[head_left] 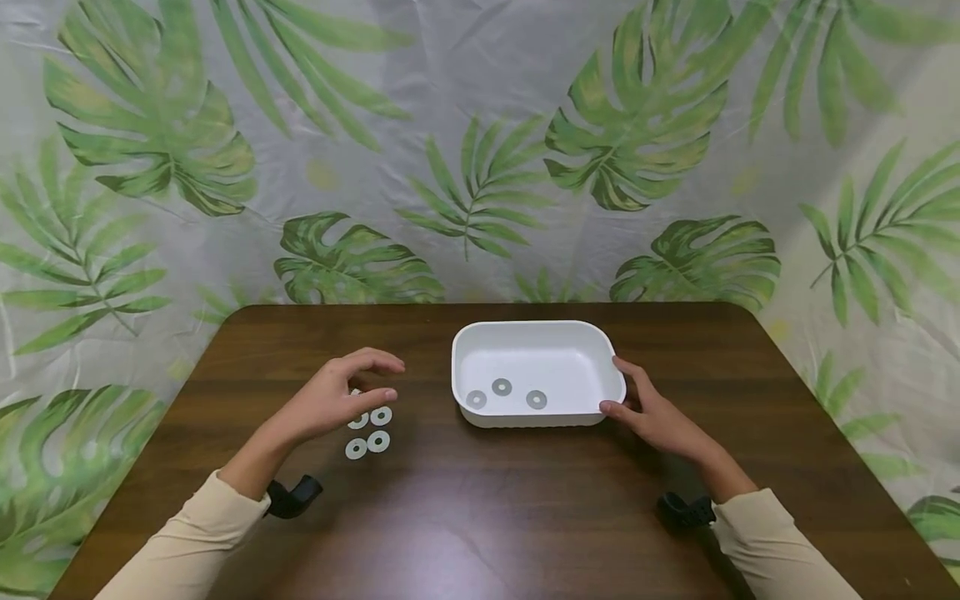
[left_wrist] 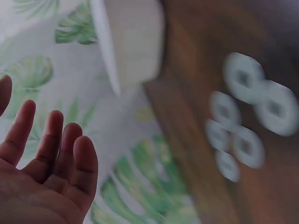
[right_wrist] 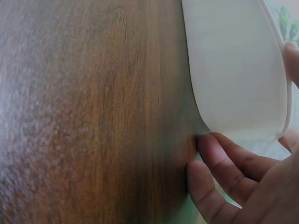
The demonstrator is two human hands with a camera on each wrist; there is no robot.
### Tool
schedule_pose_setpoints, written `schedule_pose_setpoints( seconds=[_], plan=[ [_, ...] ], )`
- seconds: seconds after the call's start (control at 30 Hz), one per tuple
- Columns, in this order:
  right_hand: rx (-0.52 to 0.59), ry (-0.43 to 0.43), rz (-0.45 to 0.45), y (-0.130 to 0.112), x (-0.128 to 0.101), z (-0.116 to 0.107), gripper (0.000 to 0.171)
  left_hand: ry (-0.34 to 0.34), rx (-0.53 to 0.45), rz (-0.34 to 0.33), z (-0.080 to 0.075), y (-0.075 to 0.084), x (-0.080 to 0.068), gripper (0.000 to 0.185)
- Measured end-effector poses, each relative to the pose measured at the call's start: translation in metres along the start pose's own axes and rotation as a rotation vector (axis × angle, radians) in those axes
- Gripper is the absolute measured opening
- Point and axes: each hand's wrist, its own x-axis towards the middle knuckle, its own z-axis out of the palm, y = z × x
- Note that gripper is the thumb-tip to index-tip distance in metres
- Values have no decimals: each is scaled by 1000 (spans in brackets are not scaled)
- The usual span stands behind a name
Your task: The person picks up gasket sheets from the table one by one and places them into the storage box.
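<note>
A white rectangular plastic bin [head_left: 540, 421] stands on the table with three flat grey washers [head_left: 536, 400] on its floor, near the front side. At its right end my right hand [head_left: 651, 417] holds the bin, thumb at the front corner and fingers along the end wall. In the right wrist view, the fingertips [right_wrist: 212, 151] touch the bin's lower end. My left hand [head_left: 337, 396] hovers left of the bin with nothing in it, fingers apart and slightly bent. Several loose pale washers [head_left: 378, 442] lie under and in front of it, some partly hidden by the hand.
The dark wooden table [head_left: 480, 517] reaches back to a hanging cloth [head_left: 480, 108] printed with green leaves. Black bands [head_left: 294, 497] are worn on both wrists. The left wrist view is blurred.
</note>
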Motion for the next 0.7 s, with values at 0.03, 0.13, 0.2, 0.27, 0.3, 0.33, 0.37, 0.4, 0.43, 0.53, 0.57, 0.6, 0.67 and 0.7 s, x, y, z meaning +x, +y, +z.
schedule_pose_setpoints(
  seconds=[0.03,0.13,0.2,0.27,0.3,0.33,0.37,0.4,0.43,0.53,0.57,0.6,0.67,0.7],
  plan=[
    [-1,-1,1,-1,0,0,82,0,13,-15,-2,-6,-6,28],
    [-27,7,12,-2,1,0,82,2,42,-72,-7,-22,-19,26],
    [-49,14,21,-3,1,-1,82,9,47,-100,-10,-30,-25,26],
    [-58,15,26,-3,1,-2,82,19,48,-118,-12,-36,-27,25],
    [-60,13,27,-3,1,-2,82,23,47,-121,-13,-37,-28,26],
    [-60,12,27,-3,1,-1,82,26,46,-124,-14,-39,-28,26],
    [-61,9,27,-3,1,-1,82,28,48,-126,-14,-40,-28,26],
    [-60,6,26,-3,1,-1,82,29,54,-129,-15,-42,-27,26],
    [-60,5,26,-3,1,-1,82,29,58,-129,-15,-43,-27,26],
    [-64,8,29,-2,0,0,82,33,77,-133,-13,-51,-23,26],
    [-62,9,27,-2,0,0,82,40,91,-134,-13,-55,-21,25],
    [-63,11,26,-2,0,0,82,46,104,-140,-13,-58,-19,25],
    [-60,10,23,-2,0,0,82,50,126,-167,-13,-67,-16,25],
    [-55,8,21,-1,1,1,82,53,145,-180,-13,-72,-15,25]
  ],
)
